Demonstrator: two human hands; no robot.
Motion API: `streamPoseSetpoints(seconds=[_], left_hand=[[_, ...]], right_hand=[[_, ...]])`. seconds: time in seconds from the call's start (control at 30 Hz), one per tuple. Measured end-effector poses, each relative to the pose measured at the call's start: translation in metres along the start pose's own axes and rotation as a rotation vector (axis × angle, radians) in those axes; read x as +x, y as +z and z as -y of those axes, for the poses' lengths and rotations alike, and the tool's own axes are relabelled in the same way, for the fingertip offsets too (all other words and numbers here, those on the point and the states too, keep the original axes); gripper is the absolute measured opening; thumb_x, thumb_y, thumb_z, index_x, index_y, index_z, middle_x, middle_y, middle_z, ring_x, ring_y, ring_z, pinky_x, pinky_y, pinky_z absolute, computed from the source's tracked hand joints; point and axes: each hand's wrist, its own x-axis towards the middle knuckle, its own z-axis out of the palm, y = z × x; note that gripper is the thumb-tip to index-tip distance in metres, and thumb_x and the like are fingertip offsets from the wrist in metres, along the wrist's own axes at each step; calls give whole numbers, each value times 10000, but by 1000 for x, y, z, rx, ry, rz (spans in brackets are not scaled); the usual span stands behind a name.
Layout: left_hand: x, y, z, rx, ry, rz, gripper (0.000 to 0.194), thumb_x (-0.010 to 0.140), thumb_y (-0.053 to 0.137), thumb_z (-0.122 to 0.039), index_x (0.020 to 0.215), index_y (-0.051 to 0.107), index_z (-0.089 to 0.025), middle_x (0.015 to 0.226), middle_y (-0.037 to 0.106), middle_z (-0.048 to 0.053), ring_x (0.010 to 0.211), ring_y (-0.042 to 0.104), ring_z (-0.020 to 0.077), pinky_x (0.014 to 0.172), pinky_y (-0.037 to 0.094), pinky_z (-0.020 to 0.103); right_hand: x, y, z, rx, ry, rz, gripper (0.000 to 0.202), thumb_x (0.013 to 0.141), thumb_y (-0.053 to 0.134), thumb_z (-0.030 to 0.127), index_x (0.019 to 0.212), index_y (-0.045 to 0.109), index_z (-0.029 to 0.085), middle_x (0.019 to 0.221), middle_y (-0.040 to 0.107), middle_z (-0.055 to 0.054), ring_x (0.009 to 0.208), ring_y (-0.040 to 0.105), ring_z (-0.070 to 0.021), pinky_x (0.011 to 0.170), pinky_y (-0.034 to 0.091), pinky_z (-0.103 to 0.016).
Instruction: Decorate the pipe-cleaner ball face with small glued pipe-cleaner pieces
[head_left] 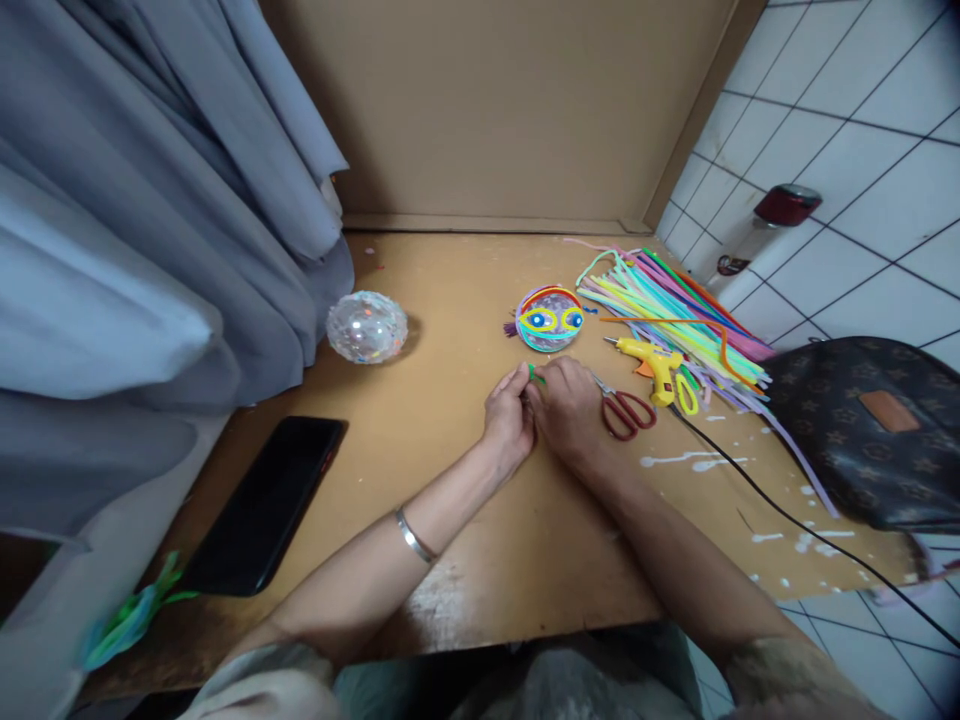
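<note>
- Left hand [512, 412]: fingers curled and pinched, close against the right; silver band on the forearm.
- Right hand [571, 408]: knuckles uppermost, fingers bent inward.
- Forearms: converging from the lower corners, sleeves ending near the elbows.

A wooden table [442, 500] spans the middle — a brown panel [495, 110] along its far edge, a grey curtain [150, 200] at left, white tiled wall [862, 120] with dark grout at right — and light gleams off the near edge.
</note>
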Motion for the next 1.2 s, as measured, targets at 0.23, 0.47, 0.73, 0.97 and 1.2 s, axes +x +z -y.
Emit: streamPoseSetpoints(seconds=[0.23,0.47,0.73,0.97,1.2], left_hand=[[0,0,3,35,70,-22,266,729,870,-219,696,611,-167,623,611,-48,574,546,71,618,416,216],[1,1,4,107,154,-38,172,735,807,-198,679,648,-161,614,602,-42,563,518,68,607,392,219],[7,-1,-7,270,214,63,85,692,799,-183,678,719,-157,590,607,-31,540,486,64,558,368,201],[22,-11,-27,541,264,241,259,585,958,-282,616,732,-160,577,631,-10,556,480,77,572,377,207],[25,-12,-28,569,336,187,303,641,939,-281,554,680,-149,541,559,-32,560,440,74,611,360,221]], right_hand=[[3,-1,-3,54,17,52,190,1012,542,286,866,639,212,875,650,-87,843,538,-247,747,368,-372],[5,1,-8,210,145,23,60,941,612,272,938,654,228,936,685,-77,917,608,-249,795,440,-360],[11,1,-14,236,124,7,87,924,611,272,952,660,207,955,699,-91,921,630,-245,796,455,-363],[14,-2,-18,246,77,60,70,927,614,263,941,664,215,949,707,-81,936,636,-248,795,448,-358],[16,-6,-23,151,16,67,201,1016,510,249,959,698,207,919,692,-87,901,592,-239,757,365,-349]])
